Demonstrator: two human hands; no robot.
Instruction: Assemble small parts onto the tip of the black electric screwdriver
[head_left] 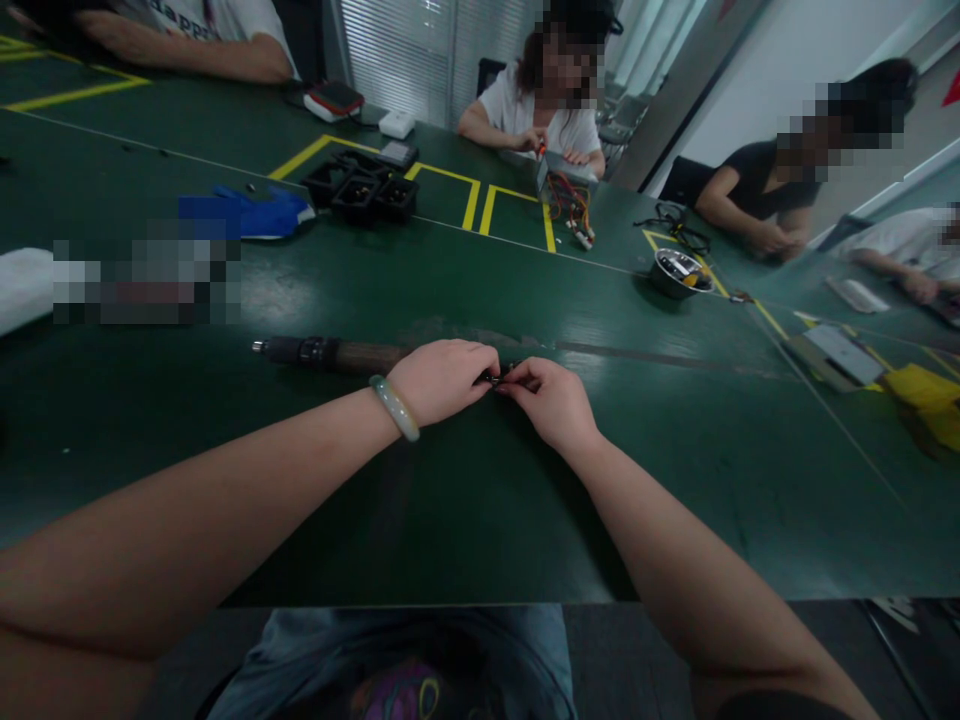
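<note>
A long dark tubular tool [367, 356], which looks like an inline electric screwdriver, lies across the table in front of me. It has a brownish body, a black ringed collar and a silver tip pointing left. My left hand [446, 378], with a bangle [395, 408] at its wrist, is closed over the tool's right end. Just beside it, my right hand [546, 398] pinches with thumb and fingertips at a small dark and shiny metal part [495, 379] by that end. The fingers cover most of this part, so its kind is unclear.
On the green table [450, 520] are blue gloves [262, 215], black trays [360, 190], a metal bowl [679, 272] and a yellow item [926, 395]. Across it, a person [517, 115] handles a box with coloured wires [566, 185]. Other people sit around the edges.
</note>
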